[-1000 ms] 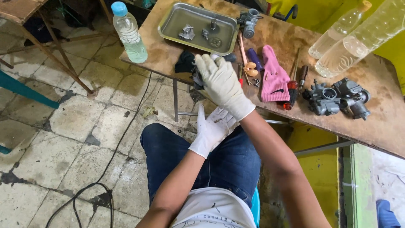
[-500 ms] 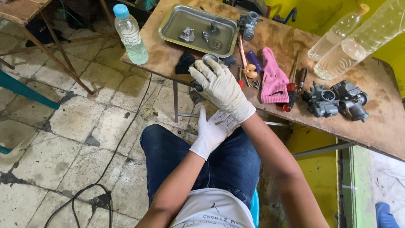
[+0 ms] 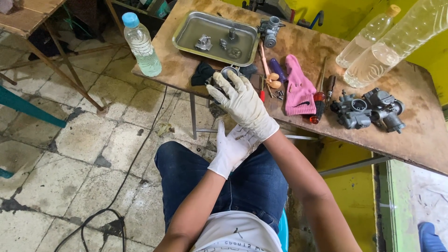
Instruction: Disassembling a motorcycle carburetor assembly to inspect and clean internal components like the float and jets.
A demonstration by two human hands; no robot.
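**A:** Seen from above, a seated person in blue jeans works at the edge of a worn wooden counter (image 3: 326, 46). What are the hands doing?

**B:** The right hand (image 3: 242, 102), in a white glove, is closed over a small round metal part (image 3: 228, 72), its fingers wrapped across the top. The part sits at the counter's near edge, just in front of the metal tray (image 3: 186, 39) and touching a dark cloth (image 3: 201, 73).

**A:** And the left hand?

**B:** The left hand (image 3: 232, 149), also gloved, lies below the right wrist, over the lap. Its fingers point up under the right cuff (whether it grips anything, I cannot tell; most of its palm is hidden).

**A:** What lies around them?

**B:** The tray holds a few small grey metal pieces. At its far right corner stands a grey carburettor (image 3: 269, 30). Right of the gripped part lie a purple-handled tool (image 3: 277, 70), a pink knitted glove (image 3: 298, 86) and a red-handled screwdriver (image 3: 319, 100). Further right, two more dark carburettors (image 3: 368, 109) sit side by side.

**A:** Any bottles?

**B:** Three. A plastic bottle with a blue cap (image 3: 140, 44) stands at the counter's left corner, well apart from the hands. Two clear bottles (image 3: 387, 44) lie tilted at the far right. A black cable (image 3: 116, 186) trails over the tiled floor (image 3: 60, 140).
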